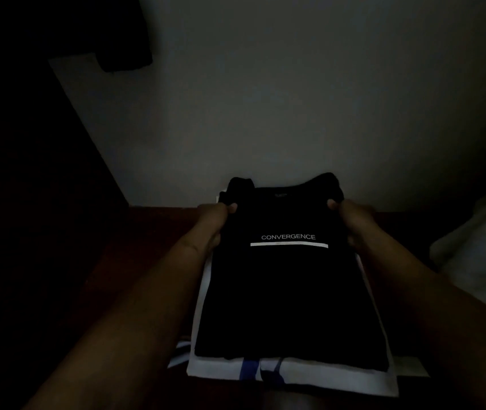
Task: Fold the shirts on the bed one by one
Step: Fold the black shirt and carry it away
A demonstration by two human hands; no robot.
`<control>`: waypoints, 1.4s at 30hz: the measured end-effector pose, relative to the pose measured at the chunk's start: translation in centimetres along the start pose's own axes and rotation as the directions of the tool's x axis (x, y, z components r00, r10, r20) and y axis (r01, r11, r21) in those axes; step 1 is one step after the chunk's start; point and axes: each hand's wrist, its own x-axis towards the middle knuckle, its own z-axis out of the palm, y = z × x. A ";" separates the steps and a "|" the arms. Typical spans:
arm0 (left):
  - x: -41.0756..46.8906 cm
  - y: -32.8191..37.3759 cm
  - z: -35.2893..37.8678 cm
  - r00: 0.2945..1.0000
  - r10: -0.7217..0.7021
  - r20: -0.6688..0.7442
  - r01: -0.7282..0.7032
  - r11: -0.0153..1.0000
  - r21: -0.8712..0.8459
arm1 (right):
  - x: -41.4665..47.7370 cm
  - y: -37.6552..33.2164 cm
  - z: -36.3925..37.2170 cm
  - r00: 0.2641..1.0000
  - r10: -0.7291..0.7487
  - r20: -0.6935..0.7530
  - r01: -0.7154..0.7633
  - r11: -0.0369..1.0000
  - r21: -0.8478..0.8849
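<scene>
Plainly, the black shirt (289, 291) (flat on a white shirt (324, 378), close before the person) is pinched at its far shoulders by the left hand (215, 221) and right hand (351, 220), each grip closed on cloth, its long axis lying straight away between them.

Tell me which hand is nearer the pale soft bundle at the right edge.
Right. The right hand pinches the black printed shirt's shoulder, left of the pale bundle; the left hand grips the other shoulder, farther left across the shirt.
</scene>
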 end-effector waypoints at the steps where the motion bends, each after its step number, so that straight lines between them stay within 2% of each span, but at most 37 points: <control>1: -0.3 -0.2 0.1 1.000 -0.005 0.020 0.004 1.000 0.010 | -0.3 0.2 -0.1 1.000 -0.010 -0.019 0.009 0.999 -0.042; 3: -1.3 -0.4 0.0 0.998 0.021 0.056 -0.023 0.999 0.034 | -1.1 0.4 -0.6 0.996 -0.076 -0.040 0.067 0.980 -0.189; 5: -3.4 0.0 -0.7 0.997 0.066 0.046 -0.071 0.991 0.111 | -2.0 0.5 -1.5 0.995 -0.097 0.000 0.092 0.952 -0.291; 9: -8.1 -1.2 -2.2 0.993 -0.067 0.092 0.021 0.903 0.430 | -5.0 2.4 -3.0 0.993 0.024 0.117 0.035 0.877 -0.479; 10: -8.9 -2.0 -2.0 0.996 -0.043 0.084 -0.001 0.885 0.466 | -5.8 3.0 -2.9 0.993 0.012 0.116 0.049 0.856 -0.514; 13: -10.7 -2.4 -1.3 0.993 0.120 -0.011 -0.091 0.807 0.584 | -7.9 3.5 -2.6 0.986 -0.159 0.050 0.158 0.803 -0.574; 16: -11.0 -1.9 -1.5 0.978 0.205 -0.048 -0.127 0.754 0.644 | -8.8 3.3 -3.3 0.966 -0.256 0.039 0.222 0.743 -0.631; 20: -11.8 -4.7 -2.0 0.990 0.137 0.029 -0.122 0.737 0.665 | -9.6 5.0 -4.0 0.984 -0.170 0.048 0.152 0.675 -0.722; 21: -12.1 -5.0 -2.2 0.986 0.166 0.013 -0.123 0.675 0.728 | -9.8 5.1 -4.0 0.981 -0.188 0.049 0.160 0.643 -0.749; 22: -12.6 -4.9 -2.2 0.971 0.240 -0.012 -0.130 0.567 0.813 | -9.9 4.9 -4.1 0.968 -0.245 0.051 0.190 0.589 -0.785; 24: -14.3 -4.2 -1.8 0.878 0.477 0.031 -0.221 0.347 0.911 | -10.5 4.4 -3.9 0.891 -0.446 0.089 0.306 0.443 -0.843; 25: -15.1 -4.3 -1.4 0.824 0.550 0.133 -0.333 0.282 0.900 | -10.9 4.3 -3.5 0.843 -0.516 0.154 0.386 0.379 -0.841; 26: -16.0 -4.6 -0.8 0.785 0.557 0.270 -0.454 0.221 0.863 | -11.3 4.5 -2.9 0.808 -0.525 0.267 0.473 0.311 -0.824; 28: -16.6 -6.6 -0.1 0.770 0.424 0.478 -0.587 0.177 0.790 | -11.9 6.1 -1.7 0.764 -0.398 0.508 0.604 0.165 -0.780; 29: -16.3 -7.6 -0.3 0.781 0.367 0.506 -0.595 0.188 0.782 | -11.8 7.2 -1.6 0.767 -0.306 0.564 0.622 0.135 -0.772; 32: -14.3 -9.5 -2.6 0.829 0.337 0.446 -0.526 0.200 0.827 | -11.0 8.2 -2.9 0.803 -0.189 0.565 0.591 0.130 -0.796; 35: -12.7 -9.0 -4.6 0.878 0.271 0.395 -0.427 0.069 0.902 | -10.3 7.2 -3.2 0.848 -0.142 0.511 0.524 0.076 -0.848; 37: -12.0 -7.1 -4.0 0.847 0.352 0.398 -0.417 -0.023 0.909 | -9.8 6.2 -2.2 0.836 -0.235 0.495 0.514 0.025 -0.857; 39: -11.4 -5.1 -2.0 0.761 0.460 0.457 -0.489 -0.055 0.870 | -8.9 5.4 -1.1 0.775 -0.335 0.536 0.560 -0.030 -0.828; 41: -10.0 -4.1 0.4 0.718 0.428 0.549 -0.591 -0.041 0.806 | -7.2 4.8 -0.3 0.768 -0.304 0.564 0.580 -0.044 -0.813; 42: -9.1 -4.0 1.1 0.737 0.365 0.569 -0.606 -0.016 0.795 | -6.3 4.7 -0.1 0.794 -0.256 0.551 0.563 -0.031 -0.826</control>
